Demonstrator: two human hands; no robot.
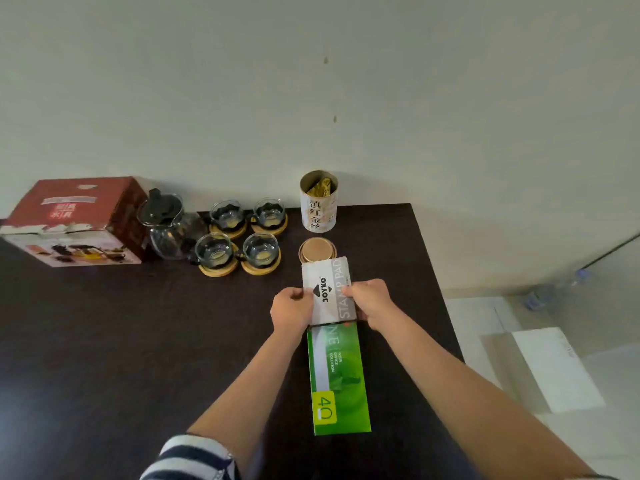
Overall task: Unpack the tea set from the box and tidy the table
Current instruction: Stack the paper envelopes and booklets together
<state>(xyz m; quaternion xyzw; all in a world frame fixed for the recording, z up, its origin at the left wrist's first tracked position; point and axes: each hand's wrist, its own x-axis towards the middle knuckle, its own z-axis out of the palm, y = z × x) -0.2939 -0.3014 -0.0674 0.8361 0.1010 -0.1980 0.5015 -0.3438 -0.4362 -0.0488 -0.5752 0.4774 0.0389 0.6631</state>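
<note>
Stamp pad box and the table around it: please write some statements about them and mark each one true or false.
1. Both hands, left hand and right hand, hold the stamp pad box. True.
2. The tea tin has its lid on. False: it is open; the lid lies on the table.
3. Four glass cups stand on wooden coasters. True.
4. The glass teapot stands right of the cups. False: it stands left, beside the red box.
5. The green box lies flat. True.

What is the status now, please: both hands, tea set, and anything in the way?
Left hand and right hand hold stamp pad box by its sides. Teapot, four cups out beside red box. Round lid just beyond.
</note>
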